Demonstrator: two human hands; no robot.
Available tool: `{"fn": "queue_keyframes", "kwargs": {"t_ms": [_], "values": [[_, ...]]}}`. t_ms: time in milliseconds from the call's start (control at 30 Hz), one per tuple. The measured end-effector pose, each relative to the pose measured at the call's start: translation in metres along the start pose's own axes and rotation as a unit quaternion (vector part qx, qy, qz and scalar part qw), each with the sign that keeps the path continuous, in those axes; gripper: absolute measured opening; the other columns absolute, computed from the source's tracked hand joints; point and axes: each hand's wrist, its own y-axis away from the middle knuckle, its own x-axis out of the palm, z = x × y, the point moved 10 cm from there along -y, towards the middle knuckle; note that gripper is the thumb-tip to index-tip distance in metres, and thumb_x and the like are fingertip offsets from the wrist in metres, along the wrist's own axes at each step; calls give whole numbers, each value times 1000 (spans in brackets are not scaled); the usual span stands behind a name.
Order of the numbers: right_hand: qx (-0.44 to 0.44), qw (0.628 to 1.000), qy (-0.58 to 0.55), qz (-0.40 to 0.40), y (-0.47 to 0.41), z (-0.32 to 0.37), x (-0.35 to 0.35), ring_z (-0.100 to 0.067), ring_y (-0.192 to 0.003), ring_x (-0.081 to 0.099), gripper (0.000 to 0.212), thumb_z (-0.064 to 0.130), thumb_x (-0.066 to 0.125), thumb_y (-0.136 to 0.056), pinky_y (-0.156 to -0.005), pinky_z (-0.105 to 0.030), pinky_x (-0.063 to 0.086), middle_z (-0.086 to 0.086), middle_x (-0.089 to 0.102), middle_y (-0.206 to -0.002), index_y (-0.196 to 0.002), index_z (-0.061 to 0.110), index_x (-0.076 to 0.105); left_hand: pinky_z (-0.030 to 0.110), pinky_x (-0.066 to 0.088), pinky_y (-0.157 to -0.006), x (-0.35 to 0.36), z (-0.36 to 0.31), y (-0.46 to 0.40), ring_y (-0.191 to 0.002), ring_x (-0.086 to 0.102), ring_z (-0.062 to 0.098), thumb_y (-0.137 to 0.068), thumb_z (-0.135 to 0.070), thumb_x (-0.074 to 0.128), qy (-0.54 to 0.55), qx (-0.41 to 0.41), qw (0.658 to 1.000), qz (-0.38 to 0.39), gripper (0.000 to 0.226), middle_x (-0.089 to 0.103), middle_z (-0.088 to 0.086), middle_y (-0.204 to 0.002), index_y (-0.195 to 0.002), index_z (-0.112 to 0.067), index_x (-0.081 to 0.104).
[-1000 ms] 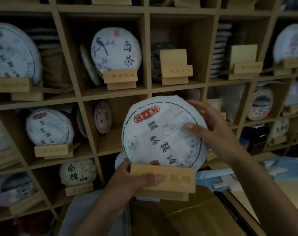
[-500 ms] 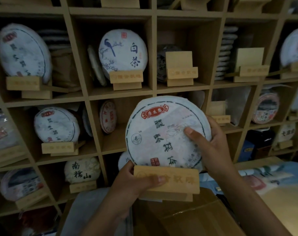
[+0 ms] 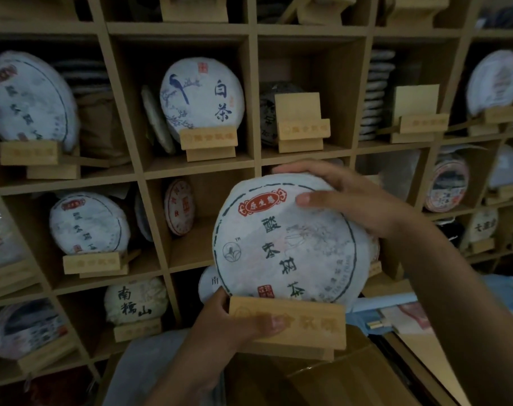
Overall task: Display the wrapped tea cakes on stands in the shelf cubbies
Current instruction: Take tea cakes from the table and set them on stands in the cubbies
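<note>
A round tea cake (image 3: 284, 244) in white paper with a red label and dark characters sits upright in a wooden stand (image 3: 290, 325). I hold both in the air in front of the shelf (image 3: 198, 168). My left hand (image 3: 234, 323) grips the stand's left end, thumb across its front. My right hand (image 3: 357, 200) grips the cake's upper right edge, fingers over the top and thumb on the face. Two cubbies above hold bare wooden stands (image 3: 300, 124) (image 3: 416, 118).
Many cubbies hold wrapped cakes on stands, among them a bird-printed cake (image 3: 202, 95) and a large one (image 3: 29, 98) at the upper left. Stacked cakes (image 3: 376, 92) fill a cubby at the right. A cardboard box (image 3: 322, 382) lies below my hands.
My right hand slid from the cake's right side up to its top edge. The cake and stand stayed in front of the middle cubbies while my view shifted slightly.
</note>
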Motion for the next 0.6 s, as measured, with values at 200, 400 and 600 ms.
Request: {"fn": "queue_keyframes", "kwargs": {"t_ms": [200,400,600], "values": [[-14,1000,-14,17,-5,-10,11,-15,-100,71,49,1,66,-86,-71,-26,59,4,71,-113,-127,26,59,23,57,-57,-6,6,4,-80,73,16,-8,-21,92,15,-15,1000,0,103,78,-4,-87,-108,-21,64],[-75,994,-59,-52,-2,-1,4,-13,-98,70,48,-3,65,-84,-71,-24,58,8,70,-110,-124,24,60,32,57,-69,-14,1,1,-83,74,20,3,-34,96,30,-2,999,-19,113,78,0,-91,-105,-21,66],[-23,997,-48,-47,-3,-12,4,-18,-100,70,41,8,68,-85,-79,-35,60,-1,70,-116,-121,27,61,21,56,-56,-13,-13,4,-75,74,13,-24,-15,92,24,33,999,-27,86,78,-2,-85,-105,-17,64]]}}
